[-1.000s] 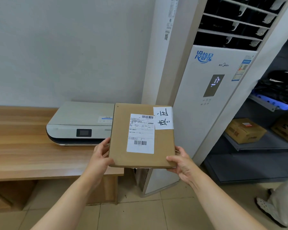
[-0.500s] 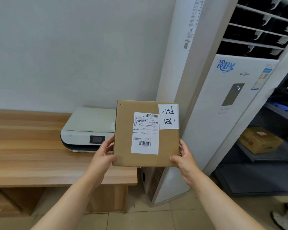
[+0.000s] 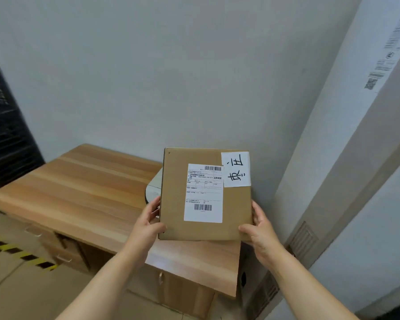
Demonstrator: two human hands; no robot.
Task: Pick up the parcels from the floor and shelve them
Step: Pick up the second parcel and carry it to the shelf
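Item: flat cardboard parcel [image 3: 206, 195] bearing a shipping label [image 3: 203, 192] and a handwritten note [image 3: 236, 169], held upright above the wooden desk [image 3: 79, 192]. Left hand [image 3: 148, 224] grasped its lower left edge; right hand [image 3: 260, 229] grasped its lower right corner.

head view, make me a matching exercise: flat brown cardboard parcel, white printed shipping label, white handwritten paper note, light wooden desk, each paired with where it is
Things:
1. flat brown cardboard parcel
2. white printed shipping label
3. white handwritten paper note
4. light wooden desk

Places:
A. the parcel's top right corner
B. behind and below the parcel
C. between the left hand and right hand
D. the middle of the parcel's face

Pairs: 1-C, 2-D, 3-A, 4-B
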